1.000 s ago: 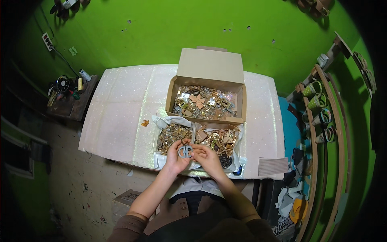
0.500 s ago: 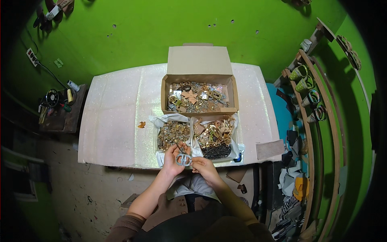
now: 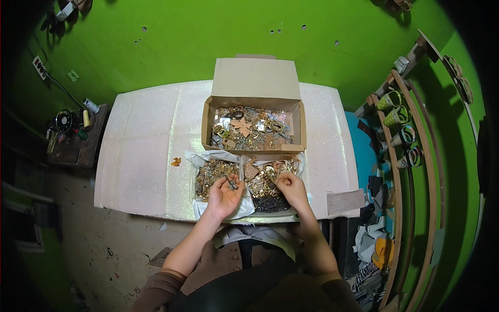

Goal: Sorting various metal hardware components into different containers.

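Silver-grey: cradling small metal bits (image 3: 233,184) in the palm-up left hand (image 3: 224,199), with fingers loosely curled, just short of mixed hardware (image 3: 210,172). Bending right hand (image 3: 292,189) down over gold-toned hardware (image 3: 264,177); cannot tell whether pinching anything. Seemingly only partway along: holding just a few bits picked out, with plenty left beneath both hands and in the cardboard box (image 3: 302,125) beyond them.

Thread spools (image 3: 86,119), heaped metal fittings (image 3: 212,172), scraps (image 3: 383,252) and what look like racked sandals (image 3: 392,119) show a craft workshop.
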Demonstrator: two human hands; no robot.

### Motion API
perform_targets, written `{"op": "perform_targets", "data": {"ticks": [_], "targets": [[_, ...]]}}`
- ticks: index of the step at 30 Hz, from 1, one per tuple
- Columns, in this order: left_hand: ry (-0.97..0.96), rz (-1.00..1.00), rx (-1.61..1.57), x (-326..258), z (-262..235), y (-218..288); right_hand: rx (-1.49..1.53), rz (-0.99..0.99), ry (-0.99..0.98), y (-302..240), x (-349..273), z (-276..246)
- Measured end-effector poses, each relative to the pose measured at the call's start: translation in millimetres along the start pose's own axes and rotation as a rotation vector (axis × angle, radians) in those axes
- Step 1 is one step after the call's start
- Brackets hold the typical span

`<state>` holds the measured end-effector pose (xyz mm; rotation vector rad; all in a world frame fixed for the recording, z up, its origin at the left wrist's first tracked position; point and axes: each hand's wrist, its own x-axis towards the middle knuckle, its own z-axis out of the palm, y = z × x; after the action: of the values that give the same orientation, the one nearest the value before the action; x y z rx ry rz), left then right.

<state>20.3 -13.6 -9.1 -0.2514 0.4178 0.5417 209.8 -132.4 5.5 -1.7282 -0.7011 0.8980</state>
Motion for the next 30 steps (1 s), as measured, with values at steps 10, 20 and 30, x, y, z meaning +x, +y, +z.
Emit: {"op": "perform_targets", "data": {"ticks": [10, 20, 30], "targets": [[-0.009, 0.197, -0.057, 11.8, -1.3, 1.7, -0.887, -0.498, -0.346, -2.0, 9.6, 15.7], [-0.04, 0.161, -0.026, 24.5, 3.9, -7.7, -1.052, -0.699, -0.375, -1.8, 25.0, 23.6], [-0.019, 0.166, -0.07, 19.1, -6.9, -7.3, -1.096, -0.769, -0.402, 3.3, 36.9, 19.8]]}}
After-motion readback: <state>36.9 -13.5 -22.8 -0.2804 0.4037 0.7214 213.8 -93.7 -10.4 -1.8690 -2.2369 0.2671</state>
